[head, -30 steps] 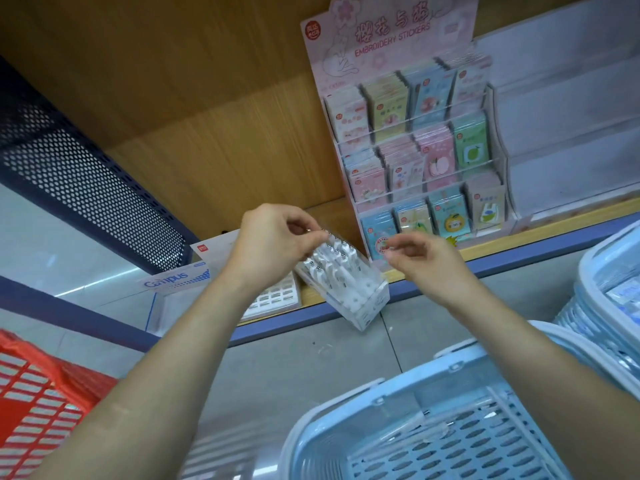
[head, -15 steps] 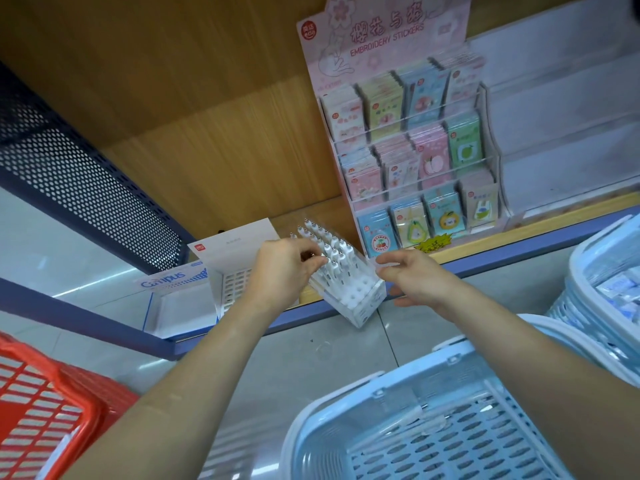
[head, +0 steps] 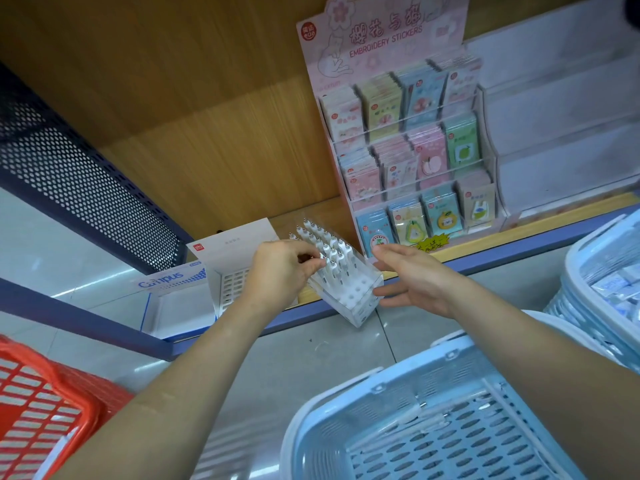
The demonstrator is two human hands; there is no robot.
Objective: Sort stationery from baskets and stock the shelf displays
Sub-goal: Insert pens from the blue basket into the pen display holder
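My left hand (head: 280, 268) is curled over the near rows of white pens (head: 330, 251), its fingertips pinching at their tops. The pens stand tips up in a clear pen holder (head: 349, 299). The holder sits tilted at the front edge of the wooden shelf (head: 519, 226), and its lower corner hangs out past the shelf's blue lip. The front holes of the holder are unfilled.

My right hand (head: 412, 278) is released, fingers straight and spread. The palm faces the holder's right side, with the fingers above and the thumb below its corner. I cannot tell whether it touches the plastic or stops just beside it.

Just behind and right of the holder stands a pink sticker display (head: 408, 150) marked "EMBROIDERY STICKERS", its tiers filled with pastel packets. Right of that is a clear tiered acrylic rack (head: 561, 116).

Left of the holder, partly behind my left hand, is a white display box (head: 232, 251) with a red logo and a grid of holes. Beside that lies a blue-and-white Campus tray (head: 169, 292). A dark perforated panel (head: 69, 168) runs along the left end of the shelf.

On the floor below me are three baskets:
- a red basket (head: 38, 393) at lower left
- a light blue basket (head: 346, 410) at lower right
- a second blue basket (head: 575, 268) at far right, holding wrapped packets
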